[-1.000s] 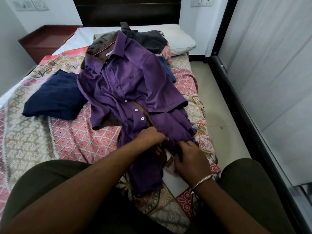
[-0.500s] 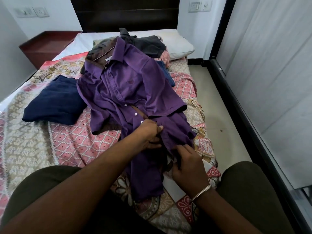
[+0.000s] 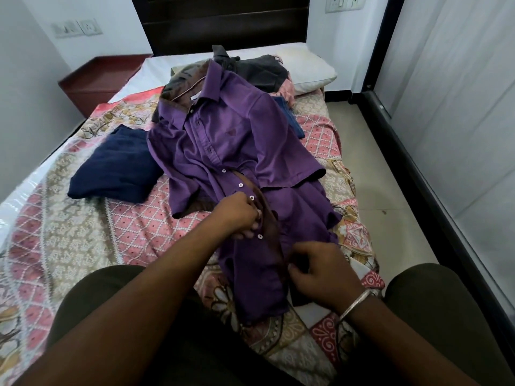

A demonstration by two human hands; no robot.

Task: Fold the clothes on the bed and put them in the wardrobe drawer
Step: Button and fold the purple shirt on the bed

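Note:
A purple button-up shirt (image 3: 234, 146) lies spread front-up on the patterned bedspread (image 3: 92, 235), its collar toward the headboard. My left hand (image 3: 239, 215) grips the button edge of the shirt's front near the lower white buttons. My right hand (image 3: 320, 271) pinches the opposite front edge lower down, close to my knees. A folded navy garment (image 3: 117, 174) sits left of the shirt. Dark grey clothes (image 3: 256, 68) are heaped behind the collar.
A white pillow (image 3: 309, 68) lies at the head of the bed by the dark headboard (image 3: 220, 20). A reddish side table (image 3: 97, 79) stands at the left. Bare tiled floor (image 3: 376, 174) runs along the bed's right side, bounded by sliding wardrobe panels (image 3: 459, 112).
My left hand has moved up the shirt's button line. My right hand has slid lower and nearer to me along the other front edge. The view has tilted slightly.

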